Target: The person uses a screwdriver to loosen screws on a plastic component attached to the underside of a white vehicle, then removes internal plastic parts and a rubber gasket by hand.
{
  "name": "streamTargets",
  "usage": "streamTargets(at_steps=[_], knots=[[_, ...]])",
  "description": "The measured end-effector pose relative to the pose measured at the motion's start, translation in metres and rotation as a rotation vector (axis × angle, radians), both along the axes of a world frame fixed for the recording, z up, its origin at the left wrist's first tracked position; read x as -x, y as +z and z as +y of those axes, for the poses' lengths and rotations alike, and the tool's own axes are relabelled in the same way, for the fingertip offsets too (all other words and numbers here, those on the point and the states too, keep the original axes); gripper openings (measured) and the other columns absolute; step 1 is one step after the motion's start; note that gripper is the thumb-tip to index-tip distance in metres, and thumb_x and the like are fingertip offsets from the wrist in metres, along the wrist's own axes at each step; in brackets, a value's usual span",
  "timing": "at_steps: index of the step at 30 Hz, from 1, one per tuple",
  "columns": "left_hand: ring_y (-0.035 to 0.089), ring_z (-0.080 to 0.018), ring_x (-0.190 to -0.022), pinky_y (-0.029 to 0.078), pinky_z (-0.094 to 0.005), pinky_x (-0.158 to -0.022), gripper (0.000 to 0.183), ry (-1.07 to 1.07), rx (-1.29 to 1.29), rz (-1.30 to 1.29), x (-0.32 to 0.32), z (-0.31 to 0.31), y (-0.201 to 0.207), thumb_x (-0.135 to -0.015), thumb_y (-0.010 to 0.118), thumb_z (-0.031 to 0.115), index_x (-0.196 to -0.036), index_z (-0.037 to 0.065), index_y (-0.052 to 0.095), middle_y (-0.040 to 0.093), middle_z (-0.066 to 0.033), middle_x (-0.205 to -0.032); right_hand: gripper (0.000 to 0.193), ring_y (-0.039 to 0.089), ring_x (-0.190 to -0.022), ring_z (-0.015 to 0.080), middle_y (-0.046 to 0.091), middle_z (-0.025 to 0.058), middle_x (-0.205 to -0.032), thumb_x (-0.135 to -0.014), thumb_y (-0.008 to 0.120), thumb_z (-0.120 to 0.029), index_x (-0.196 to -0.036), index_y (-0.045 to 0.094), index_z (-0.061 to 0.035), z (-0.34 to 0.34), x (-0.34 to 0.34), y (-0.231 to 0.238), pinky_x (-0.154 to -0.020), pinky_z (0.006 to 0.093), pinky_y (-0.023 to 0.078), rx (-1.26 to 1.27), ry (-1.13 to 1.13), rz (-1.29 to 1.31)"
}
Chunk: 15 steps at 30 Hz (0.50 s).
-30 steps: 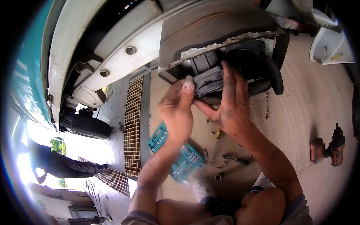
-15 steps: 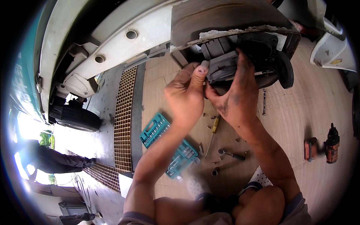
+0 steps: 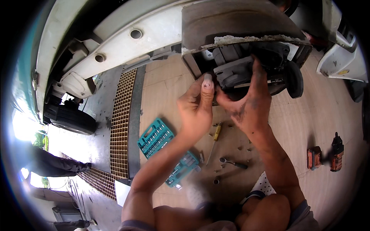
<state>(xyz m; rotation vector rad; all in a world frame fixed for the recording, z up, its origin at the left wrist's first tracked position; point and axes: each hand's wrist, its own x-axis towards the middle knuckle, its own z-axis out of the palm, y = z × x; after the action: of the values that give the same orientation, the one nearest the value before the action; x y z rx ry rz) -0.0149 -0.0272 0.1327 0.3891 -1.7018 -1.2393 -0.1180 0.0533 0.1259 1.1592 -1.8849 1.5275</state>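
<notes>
A dark grey, boxy ribbed housing [image 3: 233,72] sits inside the open end of a rusty metal casing [image 3: 239,23] under the vehicle. My right hand [image 3: 252,98] spans this housing from below, its thumb near the lower left corner and a smudged finger up along the right side. At the left edge, my left hand [image 3: 197,104] has its thumb pointing up and its fingers curled in. Whatever lies between those fingers is hidden. A round black disc-shaped part [image 3: 294,75] hangs at the casing's right end.
Below my hands lie a yellow-handled screwdriver [image 3: 217,133], a ratchet [image 3: 233,163], a socket [image 3: 216,181] and several small fasteners. A teal socket case [image 3: 157,134] lies open on the left. An orange-black power tool [image 3: 337,154] and a battery pack [image 3: 314,158] are at right. Another person's leg [image 3: 58,166] shows far left.
The whole view has shifted slightly. My left thumb has moved from the housing's edge to just beside it, while my right hand keeps its grip.
</notes>
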Motion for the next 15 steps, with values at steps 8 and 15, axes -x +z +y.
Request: streamTargets(at_steps=[8,15], knots=[[0.06,-0.008,-0.08,0.05,-0.0233,-0.074,0.022,0.091,0.115,-0.054,-0.011,-0.005,0.008,-0.096,0.067,0.016,-0.106,-0.003,0.072,0.07,-0.0047,-0.087,0.089,0.06,-0.102,0.0374,0.056,0.0214,-0.113,-0.064,0.091,-0.017,-0.134,0.044,0.0114,0.007,0.004,0.008,-0.09,0.0404,0.049,0.004,-0.058,0.059],[0.065,-0.0131,-0.094,0.049,-0.0264,-0.089,0.035,0.154,0.181,0.061,-0.028,-0.03,0.017,-0.093,0.068,0.006,-0.124,-0.007,0.058,0.069,-0.0088,-0.104,0.084,0.062,-0.1,0.0339,0.057,0.0208,-0.111,-0.062,0.091,-0.014,-0.129,0.048,0.0123,0.005,0.006,0.01,-0.09,0.0373,0.05,0.063,-0.07,0.131]])
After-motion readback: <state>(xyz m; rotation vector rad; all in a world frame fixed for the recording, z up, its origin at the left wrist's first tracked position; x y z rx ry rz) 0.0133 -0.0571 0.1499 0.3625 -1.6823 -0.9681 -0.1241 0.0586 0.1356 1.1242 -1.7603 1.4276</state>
